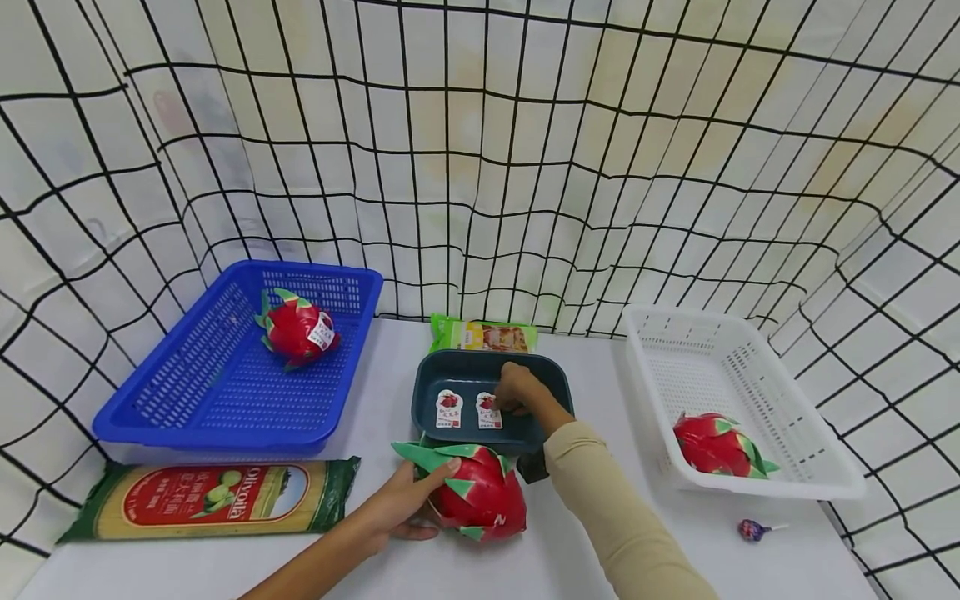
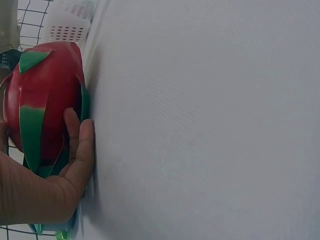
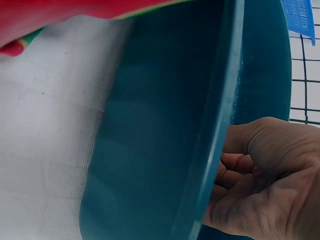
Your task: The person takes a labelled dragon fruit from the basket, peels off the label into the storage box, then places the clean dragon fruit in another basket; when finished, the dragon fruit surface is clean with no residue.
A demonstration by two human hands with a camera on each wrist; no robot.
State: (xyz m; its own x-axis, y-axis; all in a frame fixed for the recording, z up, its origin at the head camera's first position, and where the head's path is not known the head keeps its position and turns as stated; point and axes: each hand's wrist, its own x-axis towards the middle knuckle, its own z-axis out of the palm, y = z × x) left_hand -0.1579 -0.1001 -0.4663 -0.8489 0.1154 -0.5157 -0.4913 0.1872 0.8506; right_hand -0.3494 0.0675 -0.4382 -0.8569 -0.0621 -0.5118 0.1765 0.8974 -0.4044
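Gripping the red, green-leaved dragon fruit (image 1: 486, 502) in front of the dark-teal plastic tray (image 1: 463, 377), left hand (image 1: 401, 507) should steady it while right hand (image 1: 523, 392), fingers curled at a white printed sticker (image 1: 489, 416), pinch unclear, best peels edge-first.

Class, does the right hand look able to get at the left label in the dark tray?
Probably yes: the right hand is inside the dark tray, close to the right label, and nothing covers the left label. The dragon fruit sits in front of the tray, seemingly out of the way.
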